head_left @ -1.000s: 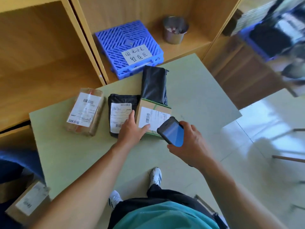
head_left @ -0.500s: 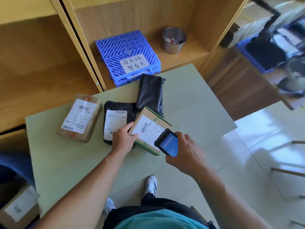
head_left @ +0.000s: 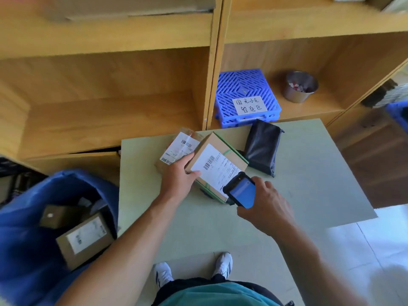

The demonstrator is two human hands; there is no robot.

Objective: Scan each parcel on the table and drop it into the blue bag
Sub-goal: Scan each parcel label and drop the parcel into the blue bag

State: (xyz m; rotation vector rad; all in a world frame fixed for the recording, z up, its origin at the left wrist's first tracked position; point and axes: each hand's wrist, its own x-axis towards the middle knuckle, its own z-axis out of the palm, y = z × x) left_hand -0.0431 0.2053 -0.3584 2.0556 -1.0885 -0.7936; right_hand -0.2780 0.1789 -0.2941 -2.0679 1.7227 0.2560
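My left hand (head_left: 180,176) grips a brown cardboard parcel (head_left: 217,151) with green tape and a white barcode label, lifted and tilted above the green table (head_left: 309,177). My right hand (head_left: 266,205) holds a black handheld scanner (head_left: 241,192) with a lit blue screen, its head right at the parcel's near corner. A tape-wrapped brown parcel (head_left: 181,146) lies behind my left hand. A black bag parcel (head_left: 262,149) lies to the right. A second black parcel is almost hidden under the lifted box. The blue bag (head_left: 24,228) stands open at the lower left with cardboard boxes (head_left: 85,238) inside.
Wooden shelves (head_left: 215,69) rise right behind the table. On the shelf sit a blue slatted plastic tray (head_left: 245,87) with a handwritten label and a metal cup (head_left: 300,86). My white shoes (head_left: 163,273) stand on a mat at the table's near edge.
My left hand has lifted the cardboard parcel off the table and carried it left, over the labelled black parcel. The scanner follows it. My view has swung left, bringing the blue bag into sight.
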